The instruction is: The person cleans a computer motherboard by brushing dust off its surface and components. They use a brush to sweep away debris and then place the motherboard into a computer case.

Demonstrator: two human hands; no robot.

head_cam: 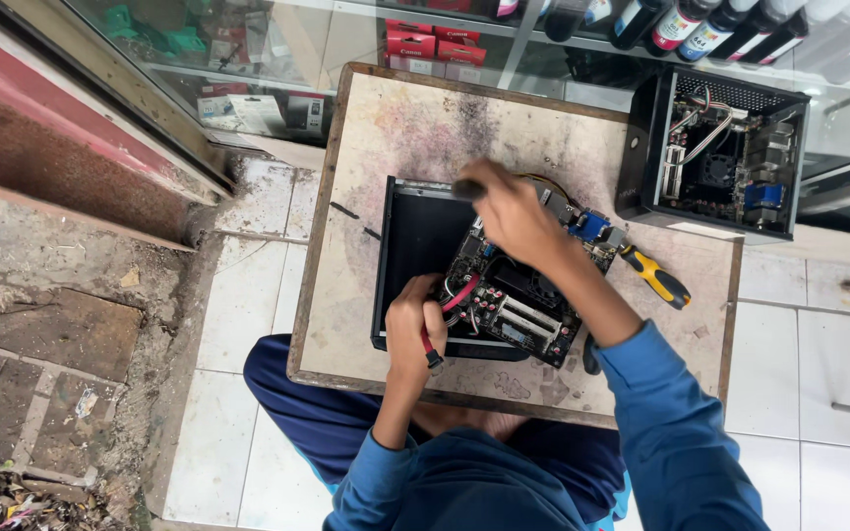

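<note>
As we looked down over the small stained wooden table (pixel 395 128), we had our left hand (pixel 413 329) closed around the near edge of a circuit board (pixel 518 295), thumb and fingers pinching it beside a red cable (pixel 456 295) that curled up from the board. The board sat tilted, half inside a shallow black case (pixel 415 236) that lay open on the table, with its far end sticking out past the case's right side. Our right hand (pixel 509 211) was clenched over the far part of the board, gripping a dark, blurred handle (pixel 466 188); we could not tell what tool it belonged to. A yellow and black screwdriver (pixel 653 276) lay on the table just right of the board, touching neither hand. At the table's far right corner stood a second black case (pixel 715 147), open at the top, with its own board and wires showing. Beyond the table ran a glass cabinet (pixel 277 59) holding boxes and bottles.
</note>
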